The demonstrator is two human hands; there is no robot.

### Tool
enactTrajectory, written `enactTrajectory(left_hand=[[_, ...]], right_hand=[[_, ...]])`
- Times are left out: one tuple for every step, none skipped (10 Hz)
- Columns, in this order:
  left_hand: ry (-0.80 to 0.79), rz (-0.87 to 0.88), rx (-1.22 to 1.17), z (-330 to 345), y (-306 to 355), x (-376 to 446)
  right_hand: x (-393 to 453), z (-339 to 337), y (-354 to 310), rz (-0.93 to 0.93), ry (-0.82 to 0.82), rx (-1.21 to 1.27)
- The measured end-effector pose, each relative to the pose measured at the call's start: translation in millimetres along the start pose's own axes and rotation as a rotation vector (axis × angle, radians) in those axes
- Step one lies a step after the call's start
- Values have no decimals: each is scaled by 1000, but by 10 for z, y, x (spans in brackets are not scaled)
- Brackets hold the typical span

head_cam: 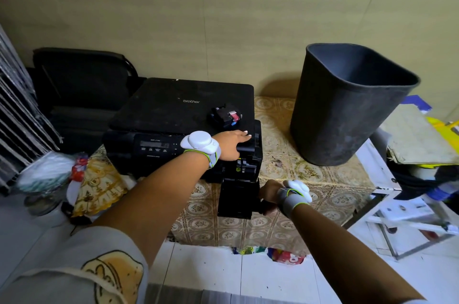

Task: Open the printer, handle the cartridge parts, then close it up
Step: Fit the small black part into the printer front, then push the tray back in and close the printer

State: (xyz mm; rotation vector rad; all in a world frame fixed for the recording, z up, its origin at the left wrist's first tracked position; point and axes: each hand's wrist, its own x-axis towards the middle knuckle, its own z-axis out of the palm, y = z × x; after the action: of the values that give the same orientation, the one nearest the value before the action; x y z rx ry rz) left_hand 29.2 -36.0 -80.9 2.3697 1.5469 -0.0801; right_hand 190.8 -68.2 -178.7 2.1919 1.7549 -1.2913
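Observation:
A black Brother printer (pixel 173 110) sits on a table with a patterned cloth (pixel 298 179). A black cartridge part with red and blue patches (pixel 224 117) lies on the printer's lid near its right edge. My left hand (pixel 232 144) rests flat on the printer's front right corner, fingers spread. Below it the cartridge bay (pixel 244 166) stands uncovered, with coloured cartridges showing. The bay's black cover (pixel 236 198) hangs down over the table's front. My right hand (pixel 269 195) grips that cover at its right edge.
A tall dark bin (pixel 347 110) stands on the table right of the printer. A black chair (pixel 79 80) is behind on the left. Bags and clutter (pixel 82 179) lie at the left, white shelving with boxes (pixel 409 179) at the right.

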Motion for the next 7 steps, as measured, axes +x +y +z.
enactTrajectory(left_hand=[[4, -7, -7, 2, 4, 3], [4, -11, -2, 4, 9, -4], [-7, -13, 13, -3, 17, 2], [-14, -17, 0, -22, 20, 13], [1, -8, -28, -59, -22, 3], [0, -4, -36, -44, -81, -39], [-21, -19, -18, 11, -169, -105]], right_hand=[[31, -40, 36, -9, -41, 192], [26, -95, -2, 2, -42, 257], [-12, -243, -108, 26, -18, 353], [-92, -311, -166, 27, -15, 403], [-214, -345, -218, -4, 1, 430], [-223, -368, -225, -32, 67, 510], [-180, -425, -226, -73, 118, 661]])
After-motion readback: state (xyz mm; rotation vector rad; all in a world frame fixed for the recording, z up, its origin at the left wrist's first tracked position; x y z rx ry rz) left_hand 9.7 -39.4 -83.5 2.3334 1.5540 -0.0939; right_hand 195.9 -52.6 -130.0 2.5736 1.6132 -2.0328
